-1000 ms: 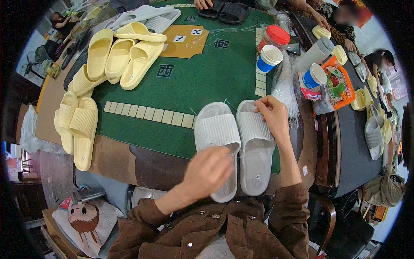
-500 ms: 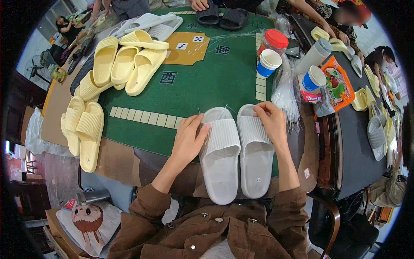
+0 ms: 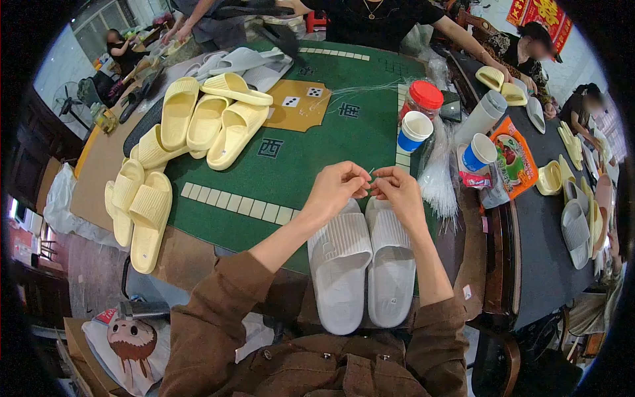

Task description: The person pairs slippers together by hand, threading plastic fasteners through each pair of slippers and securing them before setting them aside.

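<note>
A pair of grey slippers stands side by side before me, toes pointing away: the left slipper and the right slipper, both with ribbed straps. Over their toe ends, my left hand and my right hand meet with fingertips pinched. Between the fingertips shows a thin clear plastic strand, its lower run hidden by the hands. To the right lies a bundle of similar clear strands.
Yellow slippers are piled at the left of the green table mat. Paper cups, a red-lidded jar, a grey bottle and an orange packet stand at the right. Other people work around the tables.
Both hands have come together from the slippers' outer sides to above the toes, pinching the strand. At the far side, the black slippers have left the mat, and a dark blurred shape shows farther left.
</note>
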`<state>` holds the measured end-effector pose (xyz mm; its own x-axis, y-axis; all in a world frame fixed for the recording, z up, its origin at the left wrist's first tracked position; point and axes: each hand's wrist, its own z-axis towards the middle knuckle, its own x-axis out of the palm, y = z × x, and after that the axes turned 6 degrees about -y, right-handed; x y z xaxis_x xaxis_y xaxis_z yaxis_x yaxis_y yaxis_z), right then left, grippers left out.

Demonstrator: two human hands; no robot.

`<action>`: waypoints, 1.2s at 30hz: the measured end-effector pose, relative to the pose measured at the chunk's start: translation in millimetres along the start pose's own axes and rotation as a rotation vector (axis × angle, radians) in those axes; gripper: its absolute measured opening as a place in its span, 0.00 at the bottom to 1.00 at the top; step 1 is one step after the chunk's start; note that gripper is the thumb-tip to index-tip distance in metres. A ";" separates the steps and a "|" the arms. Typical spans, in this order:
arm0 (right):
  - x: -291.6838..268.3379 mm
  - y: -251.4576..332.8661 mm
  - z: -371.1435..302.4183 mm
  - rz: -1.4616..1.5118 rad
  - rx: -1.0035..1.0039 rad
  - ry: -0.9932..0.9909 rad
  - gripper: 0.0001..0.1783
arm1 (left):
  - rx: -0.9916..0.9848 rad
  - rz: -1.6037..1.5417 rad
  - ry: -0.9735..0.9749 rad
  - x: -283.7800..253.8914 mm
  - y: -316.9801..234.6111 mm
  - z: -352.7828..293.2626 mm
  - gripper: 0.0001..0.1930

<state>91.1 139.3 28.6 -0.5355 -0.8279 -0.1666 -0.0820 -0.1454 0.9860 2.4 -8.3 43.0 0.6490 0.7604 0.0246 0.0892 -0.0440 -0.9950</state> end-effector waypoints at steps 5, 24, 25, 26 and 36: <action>9.1 -16.1 16.4 0.169 -0.005 -0.044 0.08 | 0.107 0.022 -0.173 14.0 23.7 24.8 0.06; 4.5 -30.6 13.5 0.223 0.062 -0.083 0.06 | 0.231 0.118 -0.272 20.3 50.2 23.3 0.08; 5.3 -31.5 14.1 0.235 0.061 -0.072 0.06 | 0.244 0.163 -0.257 19.1 51.2 23.4 0.08; 5.9 -32.5 14.4 0.247 0.059 -0.062 0.06 | 0.258 0.208 -0.241 18.3 52.3 23.4 0.08; 3.8 -33.5 14.1 0.211 0.040 -0.053 0.06 | 0.276 0.166 -0.236 22.2 48.2 18.7 0.08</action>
<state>80.0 148.7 -4.9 -0.5872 -0.8083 0.0429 0.0038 0.0503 0.9987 7.0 18.6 -6.2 0.4428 0.8872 -0.1295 -0.2296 -0.0274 -0.9729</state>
